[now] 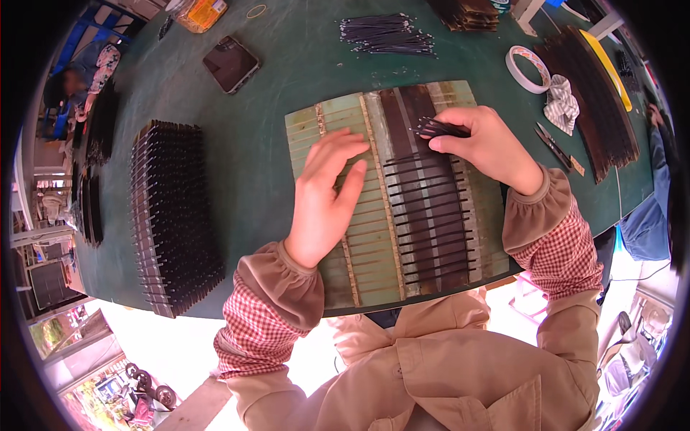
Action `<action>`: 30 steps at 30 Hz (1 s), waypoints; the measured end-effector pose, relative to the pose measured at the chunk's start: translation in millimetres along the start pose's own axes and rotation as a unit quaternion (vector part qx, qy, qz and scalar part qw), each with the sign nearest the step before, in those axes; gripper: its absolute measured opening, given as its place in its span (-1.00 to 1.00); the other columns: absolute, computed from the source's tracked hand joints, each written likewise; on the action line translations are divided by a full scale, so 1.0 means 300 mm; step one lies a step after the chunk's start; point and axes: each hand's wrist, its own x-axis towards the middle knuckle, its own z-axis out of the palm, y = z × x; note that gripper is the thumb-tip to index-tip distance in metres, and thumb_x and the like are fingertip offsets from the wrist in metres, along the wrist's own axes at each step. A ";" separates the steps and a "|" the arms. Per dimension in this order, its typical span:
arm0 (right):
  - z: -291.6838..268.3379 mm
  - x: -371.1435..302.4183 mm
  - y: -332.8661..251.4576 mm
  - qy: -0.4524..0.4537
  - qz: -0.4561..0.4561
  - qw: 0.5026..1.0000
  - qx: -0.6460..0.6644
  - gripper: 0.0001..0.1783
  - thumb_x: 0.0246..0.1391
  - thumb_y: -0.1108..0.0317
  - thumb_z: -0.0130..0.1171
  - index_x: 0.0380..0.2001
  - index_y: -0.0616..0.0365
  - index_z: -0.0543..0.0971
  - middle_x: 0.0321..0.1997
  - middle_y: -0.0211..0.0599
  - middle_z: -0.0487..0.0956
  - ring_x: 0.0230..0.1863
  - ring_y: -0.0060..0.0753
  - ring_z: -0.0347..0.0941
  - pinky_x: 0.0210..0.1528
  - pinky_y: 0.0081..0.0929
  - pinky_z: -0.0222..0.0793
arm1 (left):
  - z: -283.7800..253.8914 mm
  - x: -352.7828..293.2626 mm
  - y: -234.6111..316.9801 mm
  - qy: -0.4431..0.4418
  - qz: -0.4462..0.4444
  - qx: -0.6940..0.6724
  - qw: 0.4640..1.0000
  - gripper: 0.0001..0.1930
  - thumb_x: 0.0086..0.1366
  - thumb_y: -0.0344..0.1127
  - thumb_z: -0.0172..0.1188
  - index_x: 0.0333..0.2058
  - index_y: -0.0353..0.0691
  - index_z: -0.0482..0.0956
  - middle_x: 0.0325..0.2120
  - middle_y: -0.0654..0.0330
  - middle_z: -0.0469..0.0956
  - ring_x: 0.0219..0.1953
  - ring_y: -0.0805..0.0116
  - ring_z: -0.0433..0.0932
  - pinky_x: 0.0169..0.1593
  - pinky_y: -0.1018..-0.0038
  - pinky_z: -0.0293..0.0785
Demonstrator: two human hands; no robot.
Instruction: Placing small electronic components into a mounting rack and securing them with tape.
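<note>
i watch from far away, through the camera on the head. the right hand (489, 147) is narrow: its thumb and fingers pinch a bundle of thin black rods (444, 129), just above the upper right part of a green slotted board (374, 262). the left hand (320, 194) is rather wide, with the thumb apart from the half-bent fingers, and i see nothing in it. it is over the left part of the same board; if it touches the surface, i cannot tell.

between the hands and below the right one, dark flat strips (392, 115) lie lengthwise on the board, and a ladder of black rods (449, 231) crosses them.

beyond both hands i see a loose pile of rods (384, 34) on the green table (287, 65). to the left of the left hand stands a bristly dark stack (180, 215), with a phone (231, 65) farther up. to the right of the right hand are a tape roll (513, 70), a crumpled cloth (561, 105) and a slim pointed tool (552, 147).
</note>
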 end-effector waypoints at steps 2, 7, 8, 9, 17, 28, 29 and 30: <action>0.008 0.008 -0.001 0.027 -0.026 0.997 -0.068 -0.77 -0.01 0.40 0.26 -0.31 0.34 0.57 -0.52 -0.14 0.51 -0.51 -0.38 0.33 -0.35 -0.46 0.32 | -0.004 -0.008 -0.001 0.011 0.010 0.054 0.998 -0.86 0.23 -0.55 0.14 -0.22 -0.33 0.56 -0.06 0.11 0.55 0.11 0.12 0.45 0.14 0.34 0.34; 0.015 0.011 0.000 0.034 -0.039 0.997 -0.064 -0.78 -0.02 0.41 0.25 -0.30 0.32 0.56 -0.51 -0.06 0.48 -0.52 -0.26 0.32 -0.35 -0.43 0.33 | -0.001 -0.011 -0.001 0.009 0.026 0.074 0.997 -0.83 0.22 -0.57 0.14 -0.21 -0.32 0.56 -0.06 0.07 0.55 0.11 0.08 0.44 0.14 0.30 0.35; 0.018 0.011 -0.001 0.031 -0.030 0.997 -0.069 -0.79 -0.01 0.43 0.26 -0.30 0.33 0.55 -0.49 -0.14 0.49 -0.49 -0.36 0.32 -0.33 -0.47 0.33 | -0.002 -0.011 -0.001 0.011 0.030 0.079 0.996 -0.83 0.22 -0.57 0.14 -0.21 -0.32 0.56 -0.07 0.08 0.55 0.11 0.08 0.45 0.14 0.30 0.35; 0.021 0.011 -0.002 0.027 -0.022 0.997 -0.073 -0.80 0.00 0.44 0.26 -0.30 0.33 0.55 -0.48 -0.21 0.50 -0.45 -0.47 0.32 -0.31 -0.50 0.33 | -0.002 -0.012 0.001 0.013 0.034 0.084 0.996 -0.84 0.22 -0.57 0.14 -0.21 -0.32 0.56 -0.07 0.08 0.56 0.11 0.09 0.45 0.14 0.30 0.35; 0.059 0.000 0.000 0.080 -0.083 0.976 -0.186 -0.79 -0.04 0.40 0.28 -0.35 0.30 0.53 -0.42 -0.11 0.51 -0.43 -0.14 0.40 -0.33 -0.35 0.35 | 0.035 -0.020 0.052 -0.060 0.099 0.248 0.962 -0.73 0.23 -0.51 0.14 -0.08 -0.29 0.55 0.13 0.06 0.40 0.21 -0.01 0.31 0.19 0.21 0.30; 0.019 -0.059 0.001 0.077 -0.076 0.972 -0.210 -0.74 -0.09 0.34 0.32 -0.38 0.27 0.53 -0.38 -0.17 0.48 -0.37 0.02 0.44 -0.34 -0.22 0.35 | 0.018 -0.038 0.031 -0.059 0.077 0.191 0.977 -0.70 0.21 -0.46 0.18 -0.05 -0.22 0.58 0.19 0.07 0.35 0.26 -0.11 0.22 0.26 0.10 0.22; 0.029 -0.058 0.003 0.079 -0.075 0.968 -0.224 -0.74 -0.09 0.33 0.32 -0.38 0.27 0.53 -0.38 -0.18 0.48 -0.37 0.01 0.44 -0.34 -0.23 0.35 | 0.015 -0.039 0.034 -0.070 0.089 0.213 0.970 -0.70 0.21 -0.45 0.18 -0.06 -0.21 0.59 0.19 0.07 0.35 0.26 -0.11 0.22 0.26 0.09 0.21; 0.036 -0.059 0.004 0.081 -0.074 0.965 -0.238 -0.74 -0.09 0.33 0.32 -0.39 0.28 0.53 -0.38 -0.19 0.47 -0.38 0.00 0.44 -0.34 -0.24 0.35 | 0.016 -0.041 0.035 -0.071 0.089 0.214 0.970 -0.70 0.21 -0.45 0.18 -0.06 -0.21 0.59 0.19 0.07 0.35 0.26 -0.11 0.22 0.26 0.09 0.21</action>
